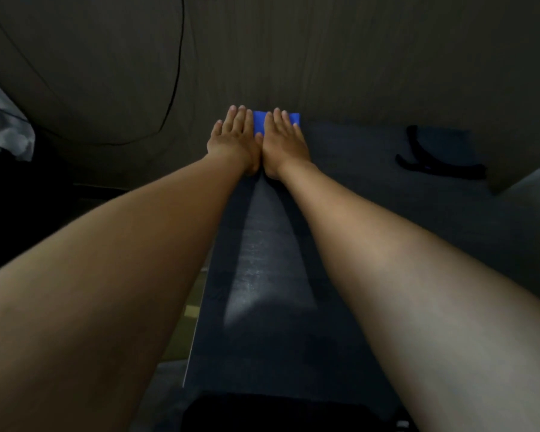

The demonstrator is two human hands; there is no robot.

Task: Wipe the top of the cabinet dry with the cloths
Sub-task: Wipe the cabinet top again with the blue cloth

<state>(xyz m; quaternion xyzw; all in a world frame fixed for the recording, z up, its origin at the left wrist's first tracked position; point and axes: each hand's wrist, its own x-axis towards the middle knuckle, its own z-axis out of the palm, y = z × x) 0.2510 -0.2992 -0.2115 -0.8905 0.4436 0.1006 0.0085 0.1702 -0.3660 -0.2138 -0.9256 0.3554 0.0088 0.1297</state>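
Far left: pale grey crumpled fabric (3,126) at the frame edge, dim. A thin black cable (176,73) hangs in a loop down the dark brown wall (356,57) behind the cabinet.

My left hand (233,135) is flat, palm down, fingers straight and close together, at the far end of the dark grey cabinet top (262,275), right by its left edge. Can't tell whether there's cloth under it.

Bright blue folded cloth (258,124) sits at the far end of the top, against the wall, showing between my two hands and past my right fingertips.

My right hand (286,141) is flat too, palm down, fingers together, pressing on the blue cloth. Both hands touch along the thumb side; arms stretched out straight.

Pale sheen runs down the cabinet top between my forearms.

Right: a black curved strap-like thing (434,160) lies on the top, well apart from my hands. Too dark to identify.
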